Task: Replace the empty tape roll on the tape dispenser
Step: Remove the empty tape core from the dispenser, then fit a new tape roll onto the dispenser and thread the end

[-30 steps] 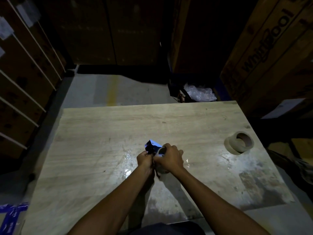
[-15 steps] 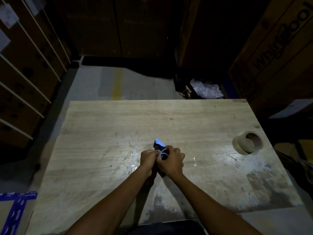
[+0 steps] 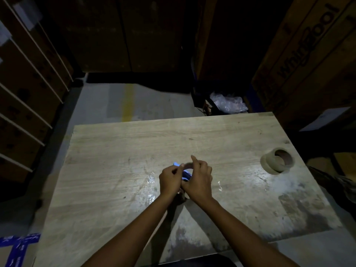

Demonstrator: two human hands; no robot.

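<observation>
Right hand (image 3: 198, 182) index finger now raised, both hands clamped on blue tape dispenser (image 3: 185, 173); tape roll (image 3: 276, 162) well apart.

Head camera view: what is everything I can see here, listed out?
table: one, pale wood, fills the middle of the view
tape dispenser: one, blue, mid-table, mostly hidden by both hands
tape roll: one, tan, lying at the table's right edge, apart from the hands
plastic scraps: a few, clear, on the table near the hands
crumpled plastic: one heap, clear, on the floor beyond the table
Whirlpool box: one, brown cardboard, far right
strapped boxes: a stack, brown with white straps, far left
blue tape: a cross, on a box at bottom left
left hand: one, gripping the dispenser
right hand: one, on the dispenser, forefinger raised
</observation>
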